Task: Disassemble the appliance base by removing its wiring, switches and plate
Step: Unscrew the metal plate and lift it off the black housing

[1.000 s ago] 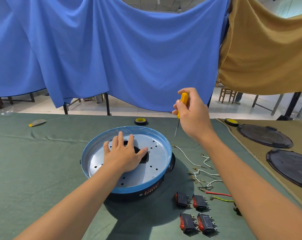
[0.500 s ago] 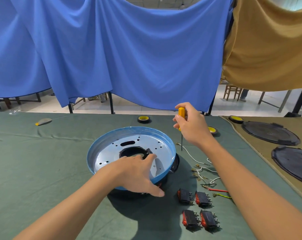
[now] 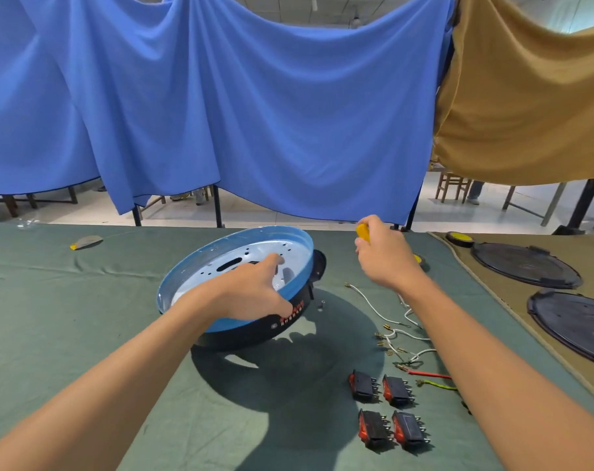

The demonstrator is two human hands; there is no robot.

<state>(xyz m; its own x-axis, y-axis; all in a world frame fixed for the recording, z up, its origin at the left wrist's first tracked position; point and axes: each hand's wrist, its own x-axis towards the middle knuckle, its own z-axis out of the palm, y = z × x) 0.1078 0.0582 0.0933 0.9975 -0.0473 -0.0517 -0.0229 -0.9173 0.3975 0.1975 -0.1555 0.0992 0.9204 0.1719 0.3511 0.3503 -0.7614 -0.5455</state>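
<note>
The round appliance base (image 3: 200, 266), blue-rimmed with a black shell, is lifted off the green cloth and tilted, its far side up. A perforated silver plate (image 3: 254, 256) lies inside it. My left hand (image 3: 251, 294) grips the near rim, thumb on the outer shell, fingers inside on the plate. My right hand (image 3: 387, 258) holds a yellow-handled screwdriver (image 3: 362, 232) to the right of the base; its shaft is hidden. Several black and red switches (image 3: 387, 413) and loose wires (image 3: 397, 334) lie on the cloth at the right.
A small screw (image 3: 321, 304) lies by the base's shadow. Two black round covers (image 3: 526, 266) sit on a tan mat at the right, with tape rolls (image 3: 460, 239) near them. A yellow-handled scraper (image 3: 86, 242) lies far left. Blue and tan sheets hang behind the table.
My left hand went from pressing inside the base to gripping its near rim and has lifted and tilted it. My right hand with the screwdriver stayed to the right.
</note>
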